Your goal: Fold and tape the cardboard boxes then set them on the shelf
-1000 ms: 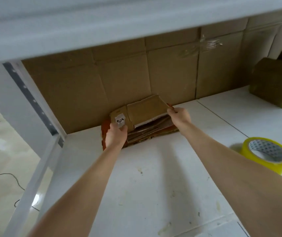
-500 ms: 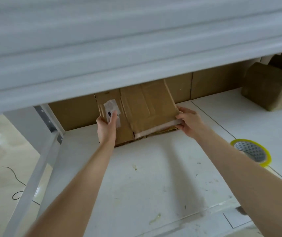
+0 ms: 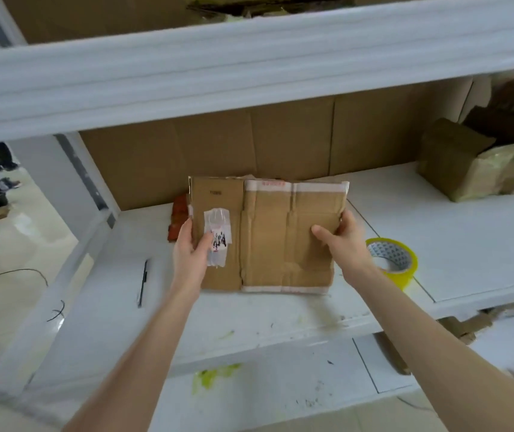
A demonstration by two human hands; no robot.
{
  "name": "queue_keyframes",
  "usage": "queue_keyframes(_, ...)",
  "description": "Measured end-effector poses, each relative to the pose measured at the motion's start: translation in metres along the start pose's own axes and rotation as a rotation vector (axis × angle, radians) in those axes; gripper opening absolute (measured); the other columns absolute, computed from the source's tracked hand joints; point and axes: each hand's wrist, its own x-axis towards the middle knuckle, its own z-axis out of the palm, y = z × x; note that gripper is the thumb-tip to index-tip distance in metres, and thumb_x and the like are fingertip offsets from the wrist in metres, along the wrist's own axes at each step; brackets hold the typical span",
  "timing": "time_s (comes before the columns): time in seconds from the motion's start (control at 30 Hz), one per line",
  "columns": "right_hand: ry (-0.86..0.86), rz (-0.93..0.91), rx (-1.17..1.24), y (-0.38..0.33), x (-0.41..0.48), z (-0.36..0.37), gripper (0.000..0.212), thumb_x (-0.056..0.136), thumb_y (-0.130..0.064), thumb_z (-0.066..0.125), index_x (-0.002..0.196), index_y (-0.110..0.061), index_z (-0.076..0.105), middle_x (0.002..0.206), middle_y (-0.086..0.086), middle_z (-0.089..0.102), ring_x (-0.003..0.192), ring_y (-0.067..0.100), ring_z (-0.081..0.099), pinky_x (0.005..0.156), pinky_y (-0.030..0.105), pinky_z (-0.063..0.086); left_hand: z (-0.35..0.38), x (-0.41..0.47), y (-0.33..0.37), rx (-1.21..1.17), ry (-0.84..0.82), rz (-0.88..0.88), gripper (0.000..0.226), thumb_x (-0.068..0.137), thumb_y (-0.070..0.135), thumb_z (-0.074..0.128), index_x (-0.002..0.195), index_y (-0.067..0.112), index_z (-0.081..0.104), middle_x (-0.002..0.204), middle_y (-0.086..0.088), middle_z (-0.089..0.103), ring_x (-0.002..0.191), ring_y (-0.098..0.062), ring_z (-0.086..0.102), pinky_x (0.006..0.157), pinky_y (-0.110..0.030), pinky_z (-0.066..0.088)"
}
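While it's held face-up over the white shelf, the flattened cardboard box is pinched at both side edges. Left hand: thumb on a crinkled plastic label, fingers hidden behind. Right hand: thumb pressed on the creased brown face, fingers curled round the edge. Pale tape strips run along top and bottom. A glossy yellow tape roll sits beside the right wrist, and a black pen lies to the left.

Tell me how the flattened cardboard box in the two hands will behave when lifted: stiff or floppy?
Likely light: the left hand and right hand carry the flattened box by its side edges alone. Probably stiff enough: it spans flat between them, yet its many creases suggest it may fold there.
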Motion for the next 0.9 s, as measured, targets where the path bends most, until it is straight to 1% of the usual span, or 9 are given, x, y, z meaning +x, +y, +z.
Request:
queue_keyframes(0.1,-0.068,-0.042,-0.002,0.001,-0.013,-0.004,0.039,0.088,-0.013,0.068,0.118,-0.024,0.047,0.109,-0.006,0.059,0.11,0.019,0.057,0.091,0.034,0.048,-0.003,-0.017,0.012,-0.069,0.013,0.059,0.048,0.093,0.019,0.059,0.138,0.02,0.043,0.127,0.008,0.061,0.119,-0.009,0.056,0.102,-0.037,0.043)
queue_keyframes(0.17,-0.122,-0.071,0.024,-0.002,-0.02,-0.002,0.051,0.088,-0.016,0.068,0.132,-0.024,0.042,0.112,-0.012,0.056,0.113,0.014,0.054,0.092,0.028,0.048,-0.006,-0.025,0.016,-0.095,0.008,0.07,0.048,0.094,0.019,0.059,0.138,0.017,0.041,0.124,0.006,0.063,0.118,-0.012,0.058,0.104,-0.044,0.043)
queue_keyframes(0.23,-0.181,-0.102,0.018,-0.004,-0.025,0.003,0.07,0.083,-0.028,0.074,0.141,-0.027,0.034,0.126,-0.009,0.052,0.118,0.011,0.05,0.102,0.035,0.045,-0.006,-0.034,0.017,-0.095,-0.038,0.087,0.048,0.094,0.02,0.058,0.139,0.02,0.04,0.124,0.005,0.063,0.118,-0.014,0.058,0.104,-0.046,0.042)
queue_keyframes(0.33,-0.202,-0.142,-0.033,-0.01,-0.029,0.015,0.095,0.068,-0.045,0.082,0.145,-0.031,0.026,0.139,-0.003,0.044,0.128,0.013,0.044,0.108,0.043,0.039,-0.008,-0.043,0.017,-0.058,-0.099,0.109,0.06,0.091,0.036,0.055,0.146,0.028,0.032,0.132,0.014,0.056,0.124,-0.007,0.051,0.105,-0.036,0.04)
queue_keyframes(0.47,-0.172,-0.221,-0.056,-0.011,-0.036,0.028,0.099,0.067,-0.038,0.085,0.145,-0.032,0.024,0.134,-0.017,0.047,0.121,-0.005,0.045,0.104,0.033,0.042,-0.022,-0.04,0.014,-0.011,-0.157,0.138,0.065,0.089,0.036,0.055,0.148,0.032,0.028,0.132,0.022,0.053,0.123,-0.001,0.05,0.1,-0.025,0.044)
queue_keyframes(0.57,-0.131,-0.209,-0.117,-0.004,-0.035,0.033,0.109,0.072,-0.032,0.083,0.152,-0.027,0.01,0.148,-0.005,0.036,0.134,0.012,0.038,0.111,0.043,0.038,-0.023,-0.038,0.017,0.042,-0.197,0.164,0.061,0.086,0.028,0.063,0.137,0.044,0.032,0.124,0.028,0.054,0.118,0.001,0.053,0.09,-0.015,0.047)
queue_keyframes(0.67,-0.127,-0.19,-0.098,-0.002,-0.034,0.025,0.115,0.072,-0.035,0.082,0.152,-0.036,0.0,0.154,-0.007,0.024,0.139,0.016,0.032,0.112,0.04,0.035,-0.023,-0.034,0.017,0.054,-0.168,0.178,0.056,0.085,0.013,0.068,0.123,0.044,0.04,0.122,0.017,0.056,0.112,-0.001,0.056,0.093,-0.021,0.05)
queue_keyframes(0.8,0.006,-0.234,-0.184,-0.009,-0.031,0.02,0.102,0.07,-0.039,0.082,0.149,-0.037,0.017,0.143,-0.007,0.041,0.127,0.017,0.045,0.102,0.037,0.046,-0.025,-0.029,0.022,0.147,-0.073,0.135,0.063,0.088,0.024,0.064,0.143,0.03,0.035,0.137,0.002,0.043,0.118,-0.007,0.051,0.099,-0.026,0.046)
queue_keyframes(0.9,0.104,-0.208,-0.295,-0.01,-0.033,0.026,0.093,0.066,-0.046,0.081,0.144,-0.032,0.031,0.128,-0.013,0.048,0.112,0.013,0.053,0.091,0.037,0.052,-0.018,-0.037,0.027,0.089,-0.079,0.127,0.075,0.085,0.052,0.058,0.147,0.043,0.016,0.148,0.008,0.024,0.124,-0.002,0.04,0.106,-0.029,0.036)
